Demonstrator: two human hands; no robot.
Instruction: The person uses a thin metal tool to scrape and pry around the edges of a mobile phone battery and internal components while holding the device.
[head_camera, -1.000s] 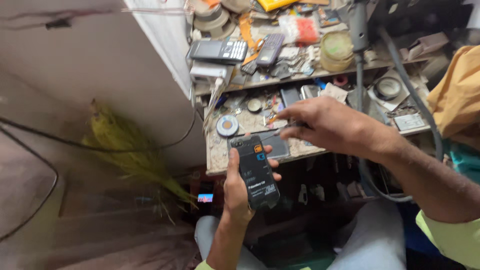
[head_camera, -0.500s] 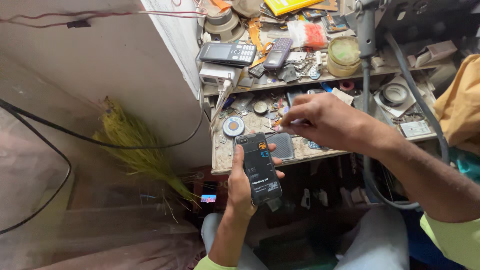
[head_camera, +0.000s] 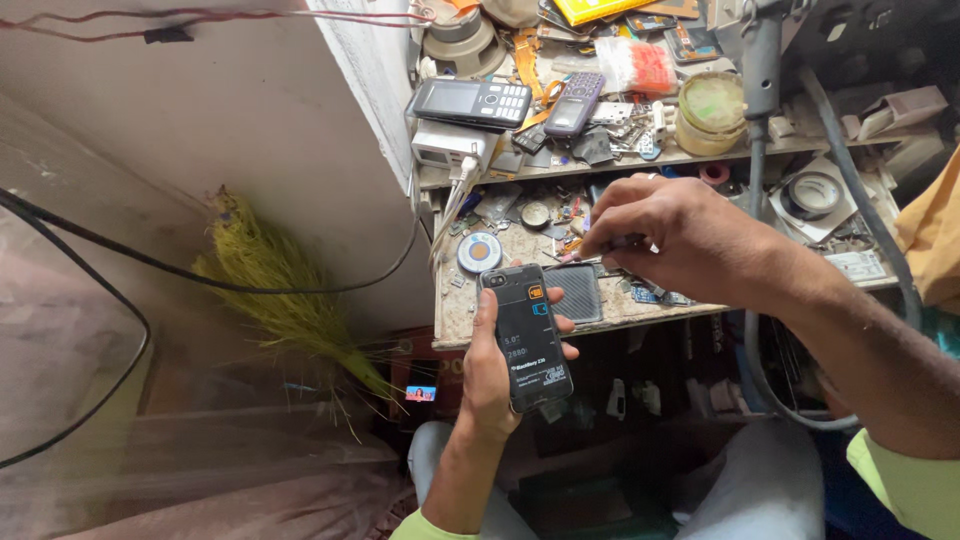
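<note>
My left hand (head_camera: 492, 372) grips a black phone (head_camera: 527, 336) with its back cover off, showing the inner side with labels and an orange card slot near the top. It is held just in front of the workbench (head_camera: 470, 310). My right hand (head_camera: 672, 238) hovers over the bench with the fingers pinched on a thin metal tool (head_camera: 585, 259), whose tip points left toward the phone's top. A black textured back cover (head_camera: 575, 291) lies on the bench right beside the phone.
The bench and the shelf (head_camera: 640, 160) above hold several old phones, loose parts, a round white disc (head_camera: 480, 252), a tape roll (head_camera: 813, 194) and a yellowish jar (head_camera: 711, 113). A grey hose (head_camera: 756, 180) hangs at right. A wall, cables and a yellow broom (head_camera: 280, 300) stand at left.
My right hand has drawn a little to the right and lower, bringing the tool tip nearer the phone's top. The left hand keeps the phone in much the same place.
</note>
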